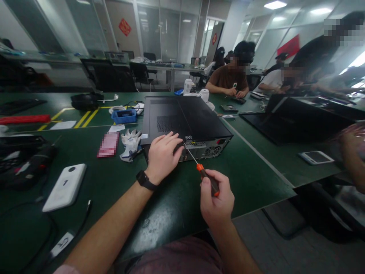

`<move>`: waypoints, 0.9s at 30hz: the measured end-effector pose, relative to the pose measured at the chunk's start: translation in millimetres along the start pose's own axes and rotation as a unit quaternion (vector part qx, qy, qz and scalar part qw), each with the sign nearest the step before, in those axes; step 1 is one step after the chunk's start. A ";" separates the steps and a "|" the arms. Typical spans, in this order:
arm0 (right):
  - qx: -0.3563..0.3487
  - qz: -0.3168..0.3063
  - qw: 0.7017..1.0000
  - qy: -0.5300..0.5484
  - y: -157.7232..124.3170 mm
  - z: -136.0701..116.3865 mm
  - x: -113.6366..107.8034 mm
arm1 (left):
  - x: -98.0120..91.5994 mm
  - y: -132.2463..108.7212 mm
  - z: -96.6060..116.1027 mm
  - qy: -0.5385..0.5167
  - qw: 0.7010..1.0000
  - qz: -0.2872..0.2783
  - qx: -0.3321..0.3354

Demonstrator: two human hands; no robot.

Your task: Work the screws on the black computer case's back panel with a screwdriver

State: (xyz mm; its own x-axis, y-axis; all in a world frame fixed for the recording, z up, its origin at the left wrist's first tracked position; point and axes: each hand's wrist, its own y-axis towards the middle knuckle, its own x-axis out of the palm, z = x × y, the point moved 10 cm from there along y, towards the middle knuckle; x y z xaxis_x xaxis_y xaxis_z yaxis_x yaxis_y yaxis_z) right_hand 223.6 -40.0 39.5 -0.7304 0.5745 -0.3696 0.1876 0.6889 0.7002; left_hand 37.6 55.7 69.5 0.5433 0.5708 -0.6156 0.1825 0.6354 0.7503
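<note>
A black computer case (182, 118) lies on its side on the green table (119, 182), its rear panel with the fan grille facing me. My left hand (163, 154) rests on the case's near top edge, fingers stretched over it; a black watch sits on that wrist. My right hand (216, 199) is closed round the handle of an orange and black screwdriver (199, 167). The screwdriver's thin shaft points up and left, its tip at the case's rear top edge beside my left fingers.
White work gloves (131, 144) and a pink packet (108, 144) lie left of the case. A white device (65, 186) marked 1, cables and black tools sit at the left. A blue tray (124, 115) stands behind. Other people work at the far and right tables. A phone (316, 156) lies right.
</note>
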 end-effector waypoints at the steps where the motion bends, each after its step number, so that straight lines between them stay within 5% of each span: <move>1: 0.000 0.001 1.000 -0.001 -0.2 0.3 -0.2 | -0.4 -0.3 0.2 -0.002 1.000 0.002 -0.002; 27: 0.024 0.000 1.000 0.017 -3.4 5.1 2.0 | 0.1 0.5 0.2 -0.015 0.999 0.012 -0.025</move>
State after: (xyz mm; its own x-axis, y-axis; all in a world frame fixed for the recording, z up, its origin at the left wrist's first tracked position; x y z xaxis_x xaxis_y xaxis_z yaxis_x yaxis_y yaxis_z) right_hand 224.9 -38.9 33.2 -0.7517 0.5599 -0.3486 0.2177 0.7095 0.6702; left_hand 37.9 56.0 69.9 0.5717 0.5707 -0.5894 0.1277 0.6478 0.7511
